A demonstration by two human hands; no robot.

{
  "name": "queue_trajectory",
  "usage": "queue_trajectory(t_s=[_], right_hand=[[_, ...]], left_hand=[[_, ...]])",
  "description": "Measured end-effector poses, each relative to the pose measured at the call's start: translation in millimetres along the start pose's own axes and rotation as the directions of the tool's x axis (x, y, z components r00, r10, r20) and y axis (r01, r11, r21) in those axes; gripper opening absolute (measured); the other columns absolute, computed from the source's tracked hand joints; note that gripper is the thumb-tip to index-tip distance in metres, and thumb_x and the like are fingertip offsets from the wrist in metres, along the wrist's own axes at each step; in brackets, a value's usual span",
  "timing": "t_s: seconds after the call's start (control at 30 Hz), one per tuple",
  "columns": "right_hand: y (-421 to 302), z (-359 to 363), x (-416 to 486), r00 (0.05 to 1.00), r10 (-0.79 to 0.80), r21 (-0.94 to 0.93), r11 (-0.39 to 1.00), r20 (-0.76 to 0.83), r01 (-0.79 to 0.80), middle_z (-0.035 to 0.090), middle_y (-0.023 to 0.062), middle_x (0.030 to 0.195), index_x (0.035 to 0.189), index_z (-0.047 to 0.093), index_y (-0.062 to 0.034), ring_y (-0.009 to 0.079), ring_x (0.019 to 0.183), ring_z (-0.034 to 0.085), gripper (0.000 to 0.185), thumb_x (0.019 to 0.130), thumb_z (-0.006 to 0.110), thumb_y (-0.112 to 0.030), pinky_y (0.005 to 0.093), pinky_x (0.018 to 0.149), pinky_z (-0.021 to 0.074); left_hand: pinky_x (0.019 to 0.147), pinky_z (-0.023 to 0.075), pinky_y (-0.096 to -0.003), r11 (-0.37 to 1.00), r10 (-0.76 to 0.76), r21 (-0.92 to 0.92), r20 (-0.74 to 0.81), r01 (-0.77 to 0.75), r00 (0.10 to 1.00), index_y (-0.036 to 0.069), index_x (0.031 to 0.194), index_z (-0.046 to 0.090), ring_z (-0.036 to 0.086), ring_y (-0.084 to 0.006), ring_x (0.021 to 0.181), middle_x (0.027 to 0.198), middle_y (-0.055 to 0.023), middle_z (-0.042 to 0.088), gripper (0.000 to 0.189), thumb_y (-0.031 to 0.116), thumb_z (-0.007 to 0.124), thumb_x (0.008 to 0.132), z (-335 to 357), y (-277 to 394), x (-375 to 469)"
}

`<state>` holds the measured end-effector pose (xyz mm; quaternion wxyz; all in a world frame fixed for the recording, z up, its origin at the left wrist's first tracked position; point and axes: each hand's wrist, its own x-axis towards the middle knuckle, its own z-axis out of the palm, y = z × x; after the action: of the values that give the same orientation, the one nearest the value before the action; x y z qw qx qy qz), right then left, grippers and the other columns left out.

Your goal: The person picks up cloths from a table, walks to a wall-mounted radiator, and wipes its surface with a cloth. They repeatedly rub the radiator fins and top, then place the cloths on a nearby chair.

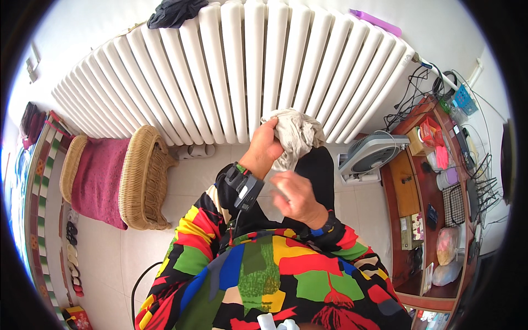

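My left hand (265,142) grips a crumpled off-white cloth (299,134) by its left side, thumb on top and the other fingers partly hidden. The bunched cloth is in front of the white column radiator (254,74) and over my black-trousered knee (321,169); whether it rests there I cannot tell. Just below the cloth is my right hand (299,198), blurred, with its fingers bent and a gap between thumb and forefinger. Nothing shows in it. A black device (247,189) is strapped to my left wrist.
At left stands a wicker seat (140,181) with a maroon cover, grey slippers (196,152) behind it and several shoes (72,251) along the bed. A grey box fan (373,152) leans at right beside a cluttered wooden cabinet (406,185). Dark fabric (175,14) lies on the radiator.
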<state>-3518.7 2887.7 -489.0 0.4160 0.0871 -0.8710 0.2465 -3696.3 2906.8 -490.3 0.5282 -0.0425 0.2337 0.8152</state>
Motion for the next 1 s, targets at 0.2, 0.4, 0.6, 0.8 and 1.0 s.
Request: queue_trajectory(t_s=[0.2,0.4,0.6,0.8,1.0], right_hand=[[1.0,-13.7,23.8,0.982,-0.144,-0.29,0.941,0.12,0.173,0.056,0.0171,0.148,0.142,0.058,-0.001,0.0334,0.139,0.054,0.054,0.087,0.058,-0.001,0.049,0.116,0.0373],[0.0,-3.4,36.3,0.941,-0.153,-0.236,0.944,0.3,0.229,0.05,0.0168,0.156,0.148,0.051,-0.0027,0.0326,0.146,0.048,0.058,0.09,0.055,-0.006,0.0485,0.123,0.0286],[-0.3,6.2,35.7,0.931,-0.138,-0.242,0.943,0.339,0.228,0.052,0.0161,0.155,0.147,0.052,-0.0035,0.0313,0.145,0.049,0.053,0.095,0.055,-0.013,0.0455,0.121,0.0336],[0.1,10.4,33.1,0.931,-0.129,-0.26,0.939,0.342,0.226,0.052,0.0154,0.155,0.145,0.053,-0.0037,0.0294,0.145,0.049,0.055,0.091,0.063,-0.012,0.0438,0.12,0.0346],[1.6,12.7,31.8,0.921,-0.112,-0.277,0.934,0.373,0.226,0.052,0.0137,0.155,0.144,0.053,-0.0051,0.0285,0.146,0.048,0.053,0.092,0.063,-0.012,0.0419,0.119,0.0357]], left_hand=[[0.109,0.0515,-0.0469,0.969,-0.229,0.111,0.079,0.22,0.97,-0.002,0.139,0.056,0.068,-0.0356,0.116,0.132,-0.0191,0.068,0.052,0.038,0.037,0.113,3.6,7.0,-28.0],[0.111,0.0508,-0.0415,0.938,-0.316,0.198,0.146,0.285,0.938,-0.001,0.144,0.056,0.068,-0.032,0.12,0.136,-0.0176,0.067,0.059,0.044,0.034,0.112,-2.9,4.0,-34.6],[0.118,0.0441,-0.0394,0.932,-0.361,0.13,0.242,0.339,0.901,0.0,0.149,0.053,0.062,-0.0298,0.132,0.145,-0.0159,0.063,0.062,0.047,0.035,0.112,-14.4,-6.9,-23.6],[0.124,0.037,-0.041,0.931,-0.364,0.118,0.238,0.345,0.9,0.0,0.151,0.05,0.055,-0.0296,0.139,0.151,-0.0156,0.058,0.058,0.042,0.035,0.113,-13.4,-10.2,-25.5],[0.125,0.036,-0.0423,0.94,-0.337,0.114,0.187,0.32,0.923,-0.001,0.151,0.049,0.054,-0.0296,0.14,0.152,-0.016,0.057,0.056,0.038,0.034,0.114,-8.5,-11.5,-25.6]])
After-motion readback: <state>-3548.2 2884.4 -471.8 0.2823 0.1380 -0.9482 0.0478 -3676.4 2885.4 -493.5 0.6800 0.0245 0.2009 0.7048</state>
